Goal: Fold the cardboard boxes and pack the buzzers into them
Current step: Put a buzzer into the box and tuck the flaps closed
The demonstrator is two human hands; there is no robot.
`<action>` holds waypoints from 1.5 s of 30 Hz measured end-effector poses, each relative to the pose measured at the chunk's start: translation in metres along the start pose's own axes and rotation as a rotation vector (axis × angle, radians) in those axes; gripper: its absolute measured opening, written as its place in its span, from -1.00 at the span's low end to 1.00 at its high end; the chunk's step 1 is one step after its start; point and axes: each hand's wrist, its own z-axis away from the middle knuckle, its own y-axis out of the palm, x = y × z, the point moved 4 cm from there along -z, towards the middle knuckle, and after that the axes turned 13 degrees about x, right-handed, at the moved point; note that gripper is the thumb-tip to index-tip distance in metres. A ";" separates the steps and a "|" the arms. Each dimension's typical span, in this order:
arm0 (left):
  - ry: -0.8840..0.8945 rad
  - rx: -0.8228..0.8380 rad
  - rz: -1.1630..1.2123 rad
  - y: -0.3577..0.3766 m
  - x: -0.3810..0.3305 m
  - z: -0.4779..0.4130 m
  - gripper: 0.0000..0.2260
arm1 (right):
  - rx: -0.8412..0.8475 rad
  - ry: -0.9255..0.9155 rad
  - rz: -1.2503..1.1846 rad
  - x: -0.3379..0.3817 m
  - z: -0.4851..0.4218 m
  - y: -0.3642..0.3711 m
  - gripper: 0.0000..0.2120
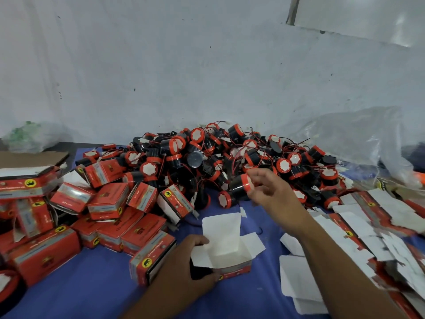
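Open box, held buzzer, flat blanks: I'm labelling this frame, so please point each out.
open box [230, 252]: head view, white inner back wall.
held buzzer [237, 186]: head view, black body.
flat blanks [388, 207]: head view, a white panel.

A rough white painted wall [184, 65] with small dark specks stands behind the worktop covered in blue cloth [87, 279]. A grey pipe [293, 10] runs at the top right.

Buzzers [207, 157]: glossy black plastic w/ shiny red rims & matt white faces. Boxes [108, 199]: printed card, glossy red outside; open box [230, 252] is matt white inside. Cloth [92, 284] underneath looks matt blue, and bag [358, 139] is clear crinkly plastic film.
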 end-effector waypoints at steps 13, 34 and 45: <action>-0.023 0.051 0.025 -0.003 0.000 0.000 -0.40 | 0.036 -0.462 0.283 0.030 0.076 0.033 -0.50; 0.027 -0.094 -0.006 -0.004 -0.007 0.003 -0.71 | 0.224 -0.024 0.593 -0.016 0.056 0.075 -0.66; -0.039 -0.010 0.122 0.014 -0.010 -0.008 -0.44 | 0.193 0.272 0.602 -0.025 0.050 0.067 -0.67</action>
